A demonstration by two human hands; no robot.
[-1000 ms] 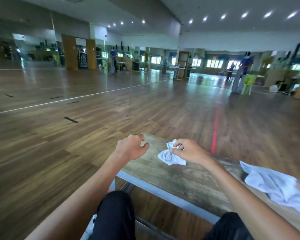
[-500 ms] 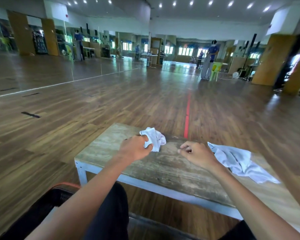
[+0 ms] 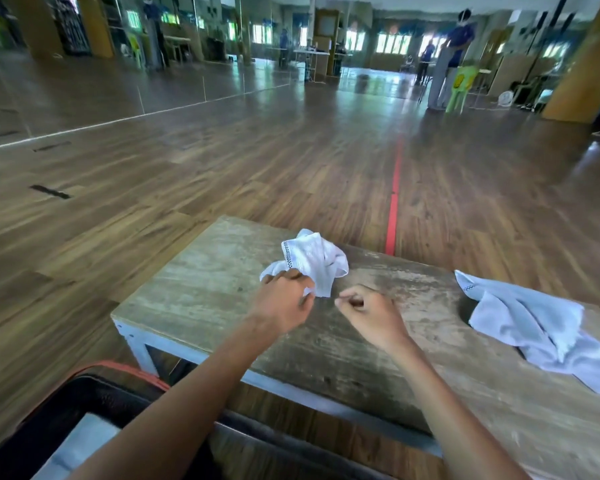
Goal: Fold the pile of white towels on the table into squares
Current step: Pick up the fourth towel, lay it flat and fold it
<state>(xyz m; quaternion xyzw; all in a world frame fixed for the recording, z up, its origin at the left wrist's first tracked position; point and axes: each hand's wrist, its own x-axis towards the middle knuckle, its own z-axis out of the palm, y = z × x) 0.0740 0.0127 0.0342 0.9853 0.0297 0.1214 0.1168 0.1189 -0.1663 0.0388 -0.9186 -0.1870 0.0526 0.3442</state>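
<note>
— Which towel is in hand?

— A crumpled towel [image 3: 310, 259], white with a dark checked trim along one hem. It sits bunched on the desk [image 3: 201, 299], close to the far edge and nearer the left end than the right.

— What has hold of it?

— The left hand [image 3: 281, 303]. Its fingers [image 3: 283, 276] are curled down over the near, lower part of the cloth and clamped on it, with a white corner poking out on the thumb side. The rest of the towel stands up in a loose lump beyond the knuckles.

— And the right hand?

— The right hand [image 3: 369, 315] is just beside the left, over the middle of the desk and apart from the cloth. Its fingers [image 3: 355, 300] are curled together into the palm, thumb against the forefinger, and I can see nothing between them.

— Where are the other towels?

— The pile of towels [image 3: 534, 327] lies rumpled at the right end of the desk, well apart from both hands. It starts near the far edge, runs toward the near edge and passes out of view at the right.

— Anything off the desk?

— A black bin [image 3: 66, 403] with a red rim stands on the floor [image 3: 153, 209] by the near left corner, under the left forearm, with something pale inside. A red line [image 3: 394, 209] runs away across the wooden boards from the far edge. Far off, a person [image 3: 445, 60] stands by a green chair [image 3: 459, 86].
</note>
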